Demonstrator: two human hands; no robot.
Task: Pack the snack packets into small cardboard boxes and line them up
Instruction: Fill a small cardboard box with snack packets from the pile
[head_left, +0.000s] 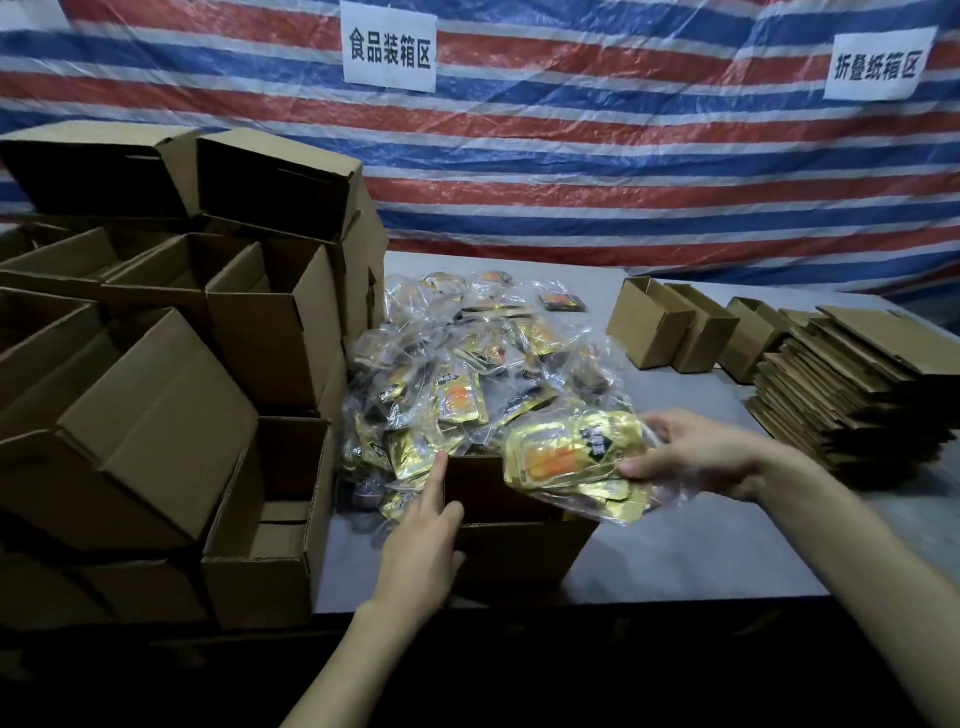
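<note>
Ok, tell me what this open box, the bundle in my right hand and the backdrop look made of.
The open box: matt brown cardboard, folded flaps; the bundle: glossy gold packets, probably foil-faced film, in a clear, glinting plastic bag; the backdrop: seemingly woven plastic tarpaulin, striped, creased, shiny.

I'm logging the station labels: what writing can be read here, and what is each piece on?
"食品装箱区": centre paper sign, fixed to the striped tarp.
"折叠纸箱区": right paper sign, on the same tarp.
Black label on the gold snack packets held by the right hand: characters too blurred to read.
</note>
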